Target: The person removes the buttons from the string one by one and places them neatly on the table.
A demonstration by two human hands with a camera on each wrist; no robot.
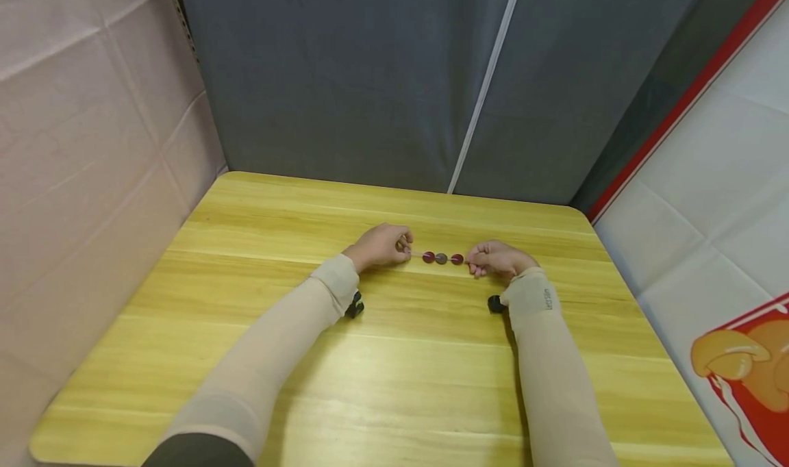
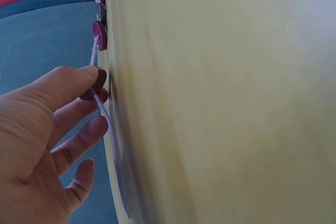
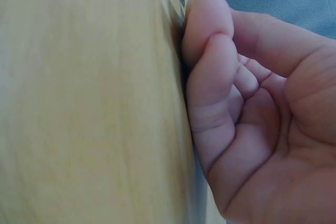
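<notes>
Over the middle of the yellow wooden counter (image 1: pixel 394 357), the left hand (image 1: pixel 377 246) pinches a thin pale-purple cord (image 2: pixel 105 121) while the right hand (image 1: pixel 498 259) pinches its other end. Three round flat buttons (image 1: pixel 442 258), maroon and grey, sit between them. Keeping the cord taut and level should stop them sliding off.

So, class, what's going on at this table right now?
A person at a wooden table holds a thin pale cord stretched between both hands. The left hand pinches a dark button on the cord; the right hand pinches the other end. Three buttons, two reddish and one grey, sit in a row on the cord between the hands.
</notes>
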